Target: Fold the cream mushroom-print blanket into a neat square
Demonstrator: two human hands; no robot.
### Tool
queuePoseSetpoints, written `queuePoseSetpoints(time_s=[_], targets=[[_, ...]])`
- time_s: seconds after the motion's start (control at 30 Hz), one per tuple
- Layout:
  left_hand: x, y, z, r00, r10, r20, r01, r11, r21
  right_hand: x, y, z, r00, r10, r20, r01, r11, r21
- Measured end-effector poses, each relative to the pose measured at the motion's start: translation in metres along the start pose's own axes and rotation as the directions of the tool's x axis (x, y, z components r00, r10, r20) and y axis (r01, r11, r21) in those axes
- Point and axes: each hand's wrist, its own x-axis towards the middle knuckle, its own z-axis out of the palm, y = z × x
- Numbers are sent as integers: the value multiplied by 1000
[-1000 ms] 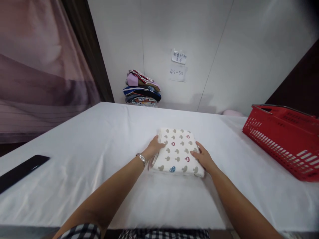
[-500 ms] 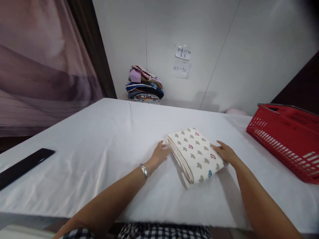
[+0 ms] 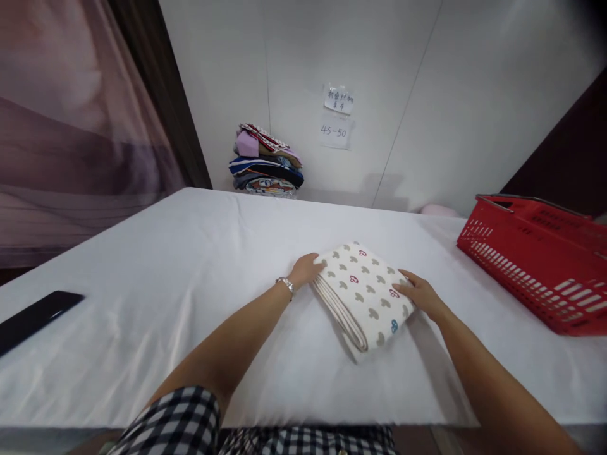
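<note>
A folded cream cloth printed with grey, red and blue mushrooms lies turned at an angle on the white table, its layered folded edge facing me. My left hand, with a silver bracelet on the wrist, rests its fingers against the cloth's far-left corner. My right hand lies flat on the cloth's right edge. Neither hand lifts the cloth.
A red plastic basket stands at the right of the table. A stack of folded coloured clothes sits against the back wall, below two paper notes. A black flat object lies at the left edge.
The cloth has been turned from square-on to an angle and shifted slightly right. Both hands followed it, the left moving onto its far corner.
</note>
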Motion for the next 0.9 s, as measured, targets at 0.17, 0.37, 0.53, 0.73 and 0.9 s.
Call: queuePoseSetpoints(time_s=[0.17,0.37,0.53,0.73,0.9], targets=[[-46,-18,-12,994,-113,-14,111,990,-83,49,-35,4,965,-261,11,259,951,-166],[-103,-27,-12,973,-232,-21,221,947,-234,92,-80,47,851,-505,145,520,770,-369],[-111,-26,-11,976,-174,-128,159,980,-123,81,-53,73,895,-415,163,445,814,-372],[-118,-21,-6,916,344,-204,-284,919,273,15,-30,50,909,-406,-93,388,907,-161],[-114,-11,6,863,505,1,-482,824,297,-50,-28,40,884,-464,-52,462,885,-49]])
